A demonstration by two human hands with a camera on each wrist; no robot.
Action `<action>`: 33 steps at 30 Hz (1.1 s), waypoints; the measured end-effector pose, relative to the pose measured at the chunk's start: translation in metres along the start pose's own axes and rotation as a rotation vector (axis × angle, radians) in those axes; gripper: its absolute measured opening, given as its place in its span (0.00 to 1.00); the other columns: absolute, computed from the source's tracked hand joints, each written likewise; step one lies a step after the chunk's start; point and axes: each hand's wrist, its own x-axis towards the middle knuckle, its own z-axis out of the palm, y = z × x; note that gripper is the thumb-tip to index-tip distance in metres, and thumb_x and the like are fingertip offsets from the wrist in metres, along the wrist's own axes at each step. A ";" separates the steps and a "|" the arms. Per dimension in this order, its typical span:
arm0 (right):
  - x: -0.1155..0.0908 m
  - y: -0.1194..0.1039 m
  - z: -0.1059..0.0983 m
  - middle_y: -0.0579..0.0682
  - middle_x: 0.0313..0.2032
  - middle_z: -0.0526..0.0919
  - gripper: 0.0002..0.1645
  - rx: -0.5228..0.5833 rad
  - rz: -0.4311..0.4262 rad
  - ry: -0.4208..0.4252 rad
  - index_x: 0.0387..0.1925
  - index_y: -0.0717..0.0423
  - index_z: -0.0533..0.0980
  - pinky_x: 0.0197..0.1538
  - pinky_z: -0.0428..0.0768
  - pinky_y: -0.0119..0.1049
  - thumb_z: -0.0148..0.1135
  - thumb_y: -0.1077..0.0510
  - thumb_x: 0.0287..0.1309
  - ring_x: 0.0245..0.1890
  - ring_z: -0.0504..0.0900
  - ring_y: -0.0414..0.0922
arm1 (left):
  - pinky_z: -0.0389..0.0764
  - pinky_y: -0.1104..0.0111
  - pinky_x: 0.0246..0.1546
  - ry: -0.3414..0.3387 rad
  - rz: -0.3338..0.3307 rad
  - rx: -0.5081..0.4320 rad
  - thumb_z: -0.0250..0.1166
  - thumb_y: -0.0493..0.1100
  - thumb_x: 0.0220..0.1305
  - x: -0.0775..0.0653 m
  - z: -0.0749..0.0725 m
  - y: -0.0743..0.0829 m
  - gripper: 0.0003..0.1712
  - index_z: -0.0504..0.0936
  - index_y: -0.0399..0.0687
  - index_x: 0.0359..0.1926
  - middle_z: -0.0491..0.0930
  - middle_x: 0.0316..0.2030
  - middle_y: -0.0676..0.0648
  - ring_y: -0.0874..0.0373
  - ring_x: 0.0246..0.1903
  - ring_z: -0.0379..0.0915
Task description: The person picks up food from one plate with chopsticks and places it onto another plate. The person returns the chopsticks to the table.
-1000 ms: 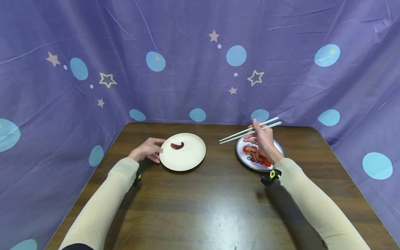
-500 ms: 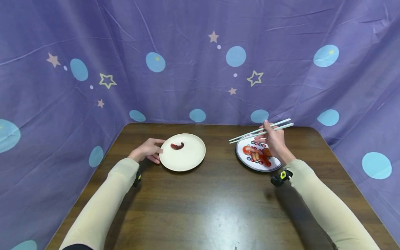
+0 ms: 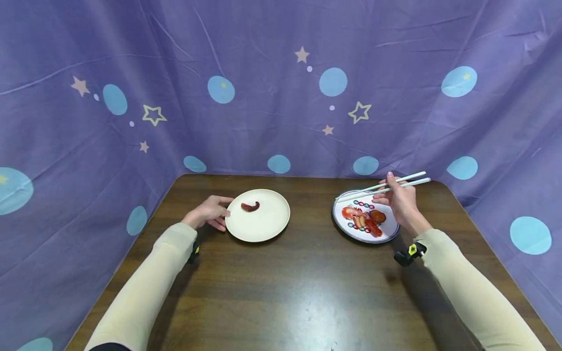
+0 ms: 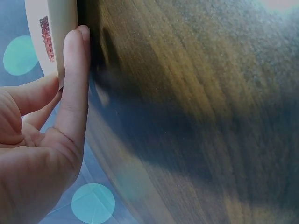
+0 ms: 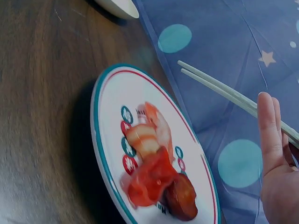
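Observation:
My left hand [image 3: 208, 213] holds the left rim of a round cream plate [image 3: 259, 230], thumb above the edge and fingers under it in the left wrist view. A dark red curled piece [image 3: 250, 207], like an octopus tentacle, lies on that plate. My right hand [image 3: 401, 197] grips a pair of pale green chopsticks [image 5: 219, 88], raised over the far right side of a patterned plate [image 5: 112, 93]. The chopstick tips are close together with nothing between them. On the patterned plate lie a shrimp [image 3: 352, 212], a tan piece [image 3: 359, 222], a glossy red piece [image 3: 374, 227] and a round brown piece [image 3: 377, 216].
The brown wooden table [image 3: 281, 278] extends between and in front of the plates. A purple curtain [image 3: 263, 122] with stars and blue spots surrounds its back and sides. A camera [image 3: 410, 254] is strapped at the right wrist.
My right hand has moved to the right with the chopsticks, uncovering more of the food on the patterned plate. The left hand and the cream plate stay where they were.

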 end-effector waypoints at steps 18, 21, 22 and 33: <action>0.012 -0.021 -0.047 0.58 0.25 0.84 0.24 -0.012 0.118 -0.154 0.34 0.62 0.82 0.31 0.92 0.41 0.47 0.54 0.84 0.23 0.89 0.50 | 0.93 0.57 0.30 -0.008 0.022 0.002 0.54 0.25 0.72 -0.001 -0.001 0.003 0.39 0.54 0.30 0.81 0.82 0.38 0.29 0.52 0.23 0.84; 0.014 -0.025 -0.050 0.58 0.26 0.84 0.23 -0.024 0.130 -0.185 0.35 0.64 0.82 0.32 0.93 0.42 0.47 0.55 0.84 0.23 0.89 0.51 | 0.93 0.57 0.30 -0.010 0.022 0.003 0.54 0.25 0.72 -0.001 -0.001 0.004 0.39 0.54 0.30 0.81 0.81 0.38 0.28 0.52 0.23 0.84; 0.015 -0.025 -0.050 0.58 0.26 0.84 0.23 -0.029 0.131 -0.186 0.36 0.65 0.81 0.32 0.93 0.43 0.48 0.55 0.84 0.23 0.89 0.51 | 0.93 0.57 0.30 -0.011 0.023 0.004 0.54 0.25 0.72 -0.001 -0.001 0.004 0.39 0.54 0.30 0.81 0.81 0.38 0.28 0.52 0.23 0.84; 0.019 -0.032 -0.052 0.56 0.26 0.84 0.21 -0.061 0.151 -0.199 0.38 0.68 0.79 0.33 0.93 0.46 0.49 0.56 0.84 0.23 0.89 0.51 | 0.93 0.56 0.30 -0.014 0.016 -0.010 0.55 0.26 0.73 0.001 0.000 0.000 0.39 0.54 0.30 0.81 0.82 0.36 0.30 0.51 0.23 0.84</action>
